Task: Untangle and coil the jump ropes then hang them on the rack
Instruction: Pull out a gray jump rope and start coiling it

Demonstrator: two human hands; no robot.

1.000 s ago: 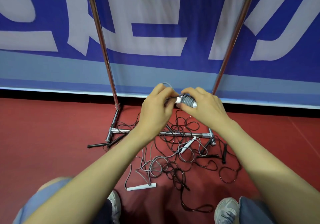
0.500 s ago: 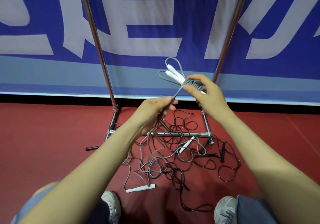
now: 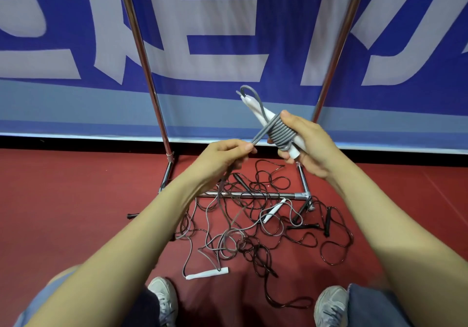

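Winding: grey rope (image 3: 280,132) sits in tight turns round its paired white handles (image 3: 253,105), mid-frame.
Right hand (image 3: 307,149): fingers curled round the wrapped bundle.
Left hand (image 3: 224,158): fingers pinch the free strand, at 8 o'clock of the bundle, taut.
Pile (image 3: 255,222): black and grey ropes tangled on floor (image 3: 76,200) at 6 o'clock, across rack (image 3: 155,98) base.
Handling: cord judged light, limp, slick; grip over the turns, keep tension.

Wound rope (image 3: 281,134): grey
Handles (image 3: 253,106): white
Black ropes (image 3: 328,221): black
Floor (image 3: 76,200): red
Banner (image 3: 228,22): blue, white lettering
Rack (image 3: 141,48): chrome
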